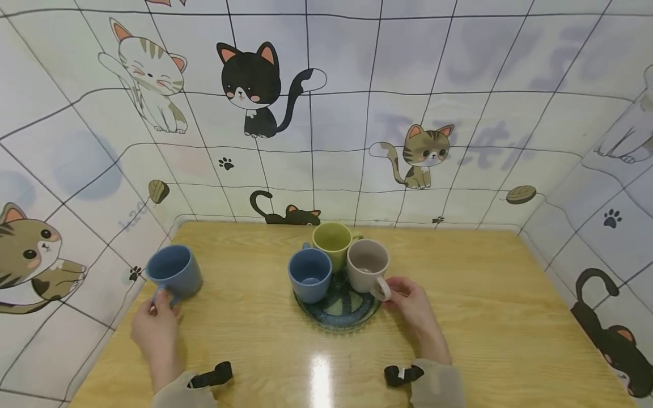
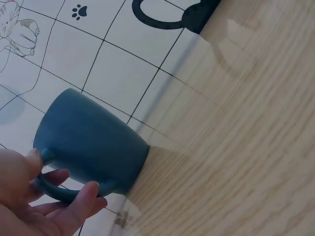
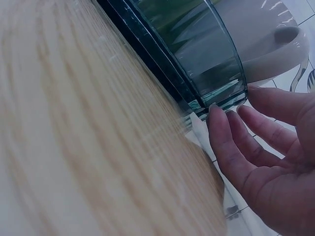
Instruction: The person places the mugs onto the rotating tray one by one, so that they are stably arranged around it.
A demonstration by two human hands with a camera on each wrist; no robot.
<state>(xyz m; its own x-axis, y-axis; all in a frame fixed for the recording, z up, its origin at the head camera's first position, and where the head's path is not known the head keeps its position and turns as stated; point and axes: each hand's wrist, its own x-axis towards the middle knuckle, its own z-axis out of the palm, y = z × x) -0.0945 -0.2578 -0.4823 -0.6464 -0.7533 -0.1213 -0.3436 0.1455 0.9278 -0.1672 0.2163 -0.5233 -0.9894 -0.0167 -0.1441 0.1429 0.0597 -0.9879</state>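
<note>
At the table's left edge my left hand (image 1: 157, 331) grips the handle of a blue mug (image 1: 181, 275). The left wrist view shows this blue mug (image 2: 93, 140) upright on the wood, with thumb and fingers around its handle. A dark green-blue glass plate (image 1: 336, 323) lies mid-table. It bears a second blue mug (image 1: 310, 277), a yellow-green mug (image 1: 333, 241) and a pale beige mug (image 1: 366, 266). My right hand (image 1: 410, 303) is beside the beige mug's handle. In the right wrist view its fingertips (image 3: 219, 123) and thumb pinch the glass plate's rim (image 3: 231, 93).
The wooden table (image 1: 245, 351) is enclosed by white gridded walls (image 1: 336, 119) printed with cartoon cats. A black strap (image 1: 211, 377) is on the left sleeve and another black strap (image 1: 403, 374) on the right sleeve. Light glares off the table's near middle.
</note>
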